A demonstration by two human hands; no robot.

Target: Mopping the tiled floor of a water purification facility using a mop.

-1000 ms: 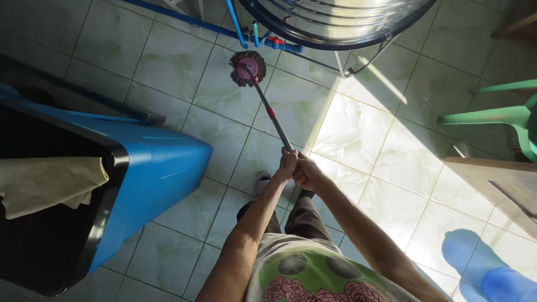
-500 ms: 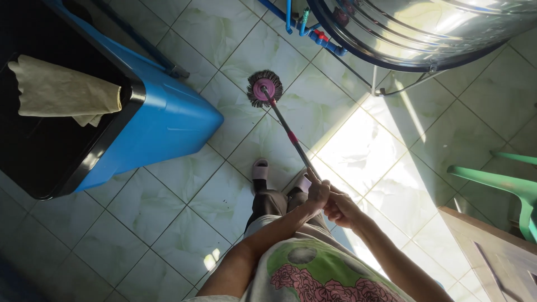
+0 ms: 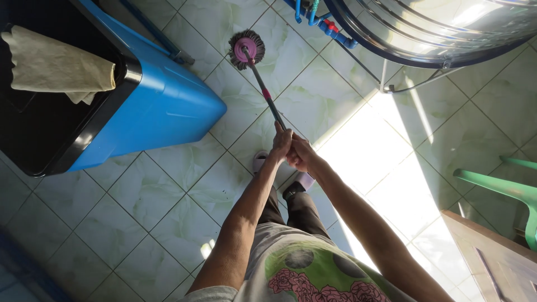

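Observation:
I hold a mop by its thin dark handle (image 3: 264, 89) with both hands. My left hand (image 3: 281, 143) and my right hand (image 3: 301, 155) are wrapped around the shaft close together, in front of my body. The round mop head (image 3: 246, 49), pink at its hub with a grey fringe, rests on the pale green tiled floor (image 3: 168, 190) ahead of me, near the corner of the blue bin. My feet in light slippers (image 3: 259, 162) show below my hands.
A large blue bin (image 3: 162, 106) with a black inside stands at the left, a beige cloth (image 3: 53, 64) draped over its rim. A big shiny metal tank (image 3: 436, 33) with blue pipes (image 3: 330, 25) is at the top right. A green plastic chair (image 3: 503, 187) and a wooden surface (image 3: 492, 257) are at the right.
The mop head has slid forward and left across the tiles toward the blue bin. My hands have moved forward with the handle, and my view has shifted.

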